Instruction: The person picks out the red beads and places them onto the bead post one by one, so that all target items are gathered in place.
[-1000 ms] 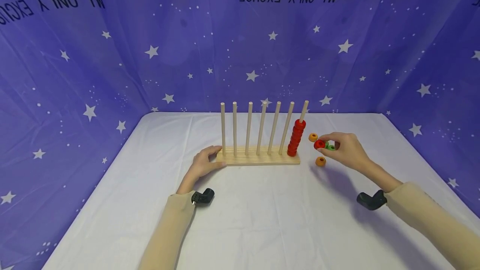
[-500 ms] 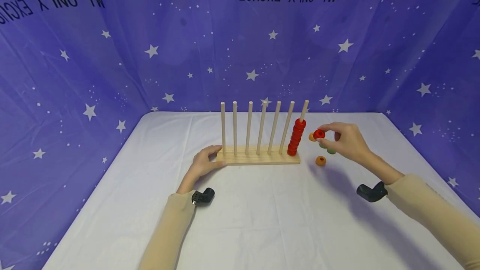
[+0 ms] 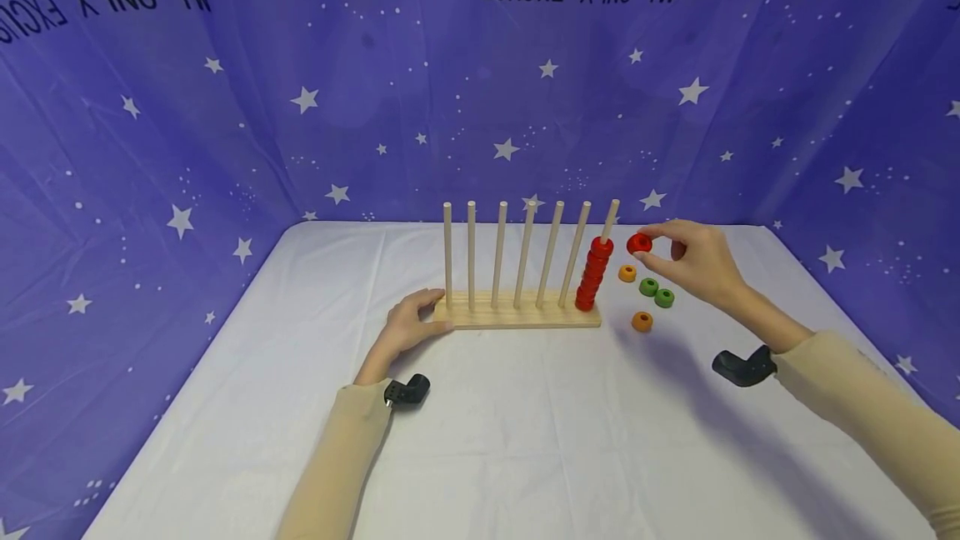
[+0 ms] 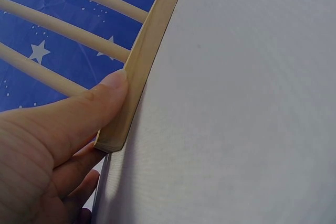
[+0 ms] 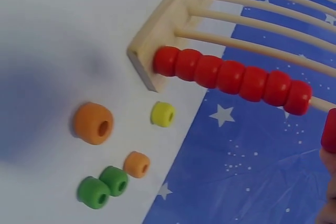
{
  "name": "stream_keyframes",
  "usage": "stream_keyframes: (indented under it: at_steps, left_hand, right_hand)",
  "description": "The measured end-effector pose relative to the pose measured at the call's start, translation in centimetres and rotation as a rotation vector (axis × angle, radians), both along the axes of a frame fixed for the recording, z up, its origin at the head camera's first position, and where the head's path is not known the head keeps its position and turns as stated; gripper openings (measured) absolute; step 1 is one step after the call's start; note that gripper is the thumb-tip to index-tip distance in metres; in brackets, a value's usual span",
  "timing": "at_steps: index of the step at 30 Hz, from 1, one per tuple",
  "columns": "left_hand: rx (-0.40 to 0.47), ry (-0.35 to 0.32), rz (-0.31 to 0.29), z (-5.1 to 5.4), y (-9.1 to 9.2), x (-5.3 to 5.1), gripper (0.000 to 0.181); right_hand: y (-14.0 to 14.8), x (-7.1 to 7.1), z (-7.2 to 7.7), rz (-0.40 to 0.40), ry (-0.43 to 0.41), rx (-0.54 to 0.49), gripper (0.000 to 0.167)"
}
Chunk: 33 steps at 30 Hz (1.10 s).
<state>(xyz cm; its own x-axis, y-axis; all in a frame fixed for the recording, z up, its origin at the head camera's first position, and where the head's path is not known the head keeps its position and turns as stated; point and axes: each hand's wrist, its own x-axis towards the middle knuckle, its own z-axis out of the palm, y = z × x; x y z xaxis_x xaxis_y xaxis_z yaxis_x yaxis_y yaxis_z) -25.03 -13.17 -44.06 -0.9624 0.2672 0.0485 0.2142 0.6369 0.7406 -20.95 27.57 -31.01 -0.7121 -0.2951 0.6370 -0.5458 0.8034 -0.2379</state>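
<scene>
A wooden peg rack [image 3: 517, 319] with several upright pegs stands on the table. Red beads [image 3: 593, 275] are stacked on its rightmost peg, whose top [image 3: 612, 208] sticks out bare. At the rack's left end my left hand [image 3: 405, 325] grips the base, thumb along the front edge [image 4: 113, 85] and fingers behind. To the right of the loaded peg, in the air, my right hand [image 3: 697, 261] pinches a red bead [image 3: 639, 244] between thumb and fingertips. That bead [image 5: 329, 132] shows only partly at the right wrist view's edge.
Loose on the table at right lie two orange beads [image 3: 642, 322] and two green beads [image 3: 648, 287]. A yellow bead [image 5: 163, 114] sits near the rack's right end. Behind the white-covered table [image 3: 495, 440] hangs a blue curtain [image 3: 420, 98] with stars.
My right hand has lifted the red bead up off the table area, level with the upper part of the stack, uncovering the green and orange beads. The left hand stays put.
</scene>
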Motion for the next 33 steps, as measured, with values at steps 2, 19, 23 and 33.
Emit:
stream_keyframes:
  at_steps: [2,19,23,33]
  left_hand:
    - [-0.004,0.003,-0.001,0.0,0.0,0.0,0.065]
    - [0.002,-0.004,-0.001,0.2,0.0,0.2,0.065]
    - [-0.010,0.003,0.001,0.2,0.0,0.2,0.065]
    - [-0.004,0.002,0.001,0.1,0.0,0.1,0.065]
  right_hand:
    - [-0.1,0.0,0.4,0.000,0.007,-0.006,0.029]
    - [-1.2,-0.5,2.9,0.022,0.079,-0.040,0.029]
    - [-1.5,-0.7,3.3,0.023,0.081,-0.057,0.028]
    - [-1.9,-1.3,4.0,0.031,0.105,-0.086,0.029]
